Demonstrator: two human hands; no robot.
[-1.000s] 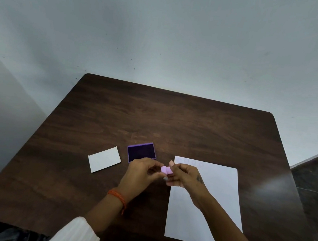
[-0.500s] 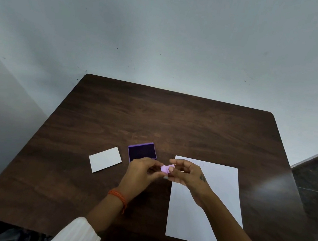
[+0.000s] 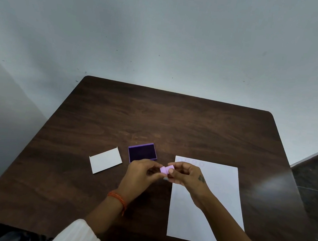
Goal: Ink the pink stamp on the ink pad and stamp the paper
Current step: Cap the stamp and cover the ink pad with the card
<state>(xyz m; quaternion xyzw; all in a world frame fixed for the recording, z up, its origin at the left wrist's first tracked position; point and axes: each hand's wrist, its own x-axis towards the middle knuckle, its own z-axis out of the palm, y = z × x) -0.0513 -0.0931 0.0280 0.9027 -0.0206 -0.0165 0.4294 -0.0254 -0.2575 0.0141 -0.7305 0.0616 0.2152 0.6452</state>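
Note:
The small pink stamp [image 3: 166, 169] is held between both hands just above the table, in front of the ink pad. My left hand [image 3: 139, 173] pinches its left end and my right hand [image 3: 186, 174] pinches its right end. The purple ink pad [image 3: 142, 152] lies open with its dark pad showing, just beyond my left hand. The white paper [image 3: 211, 205] lies to the right, partly under my right forearm, with faint round marks near its top edge.
A small white card [image 3: 105, 160] lies left of the ink pad. The dark wooden table [image 3: 154, 119] stands against a pale wall, and a dark floor shows at the right.
Both hands have stayed in place with the stamp between them; the right hand's fingers have shifted slightly on the stamp.

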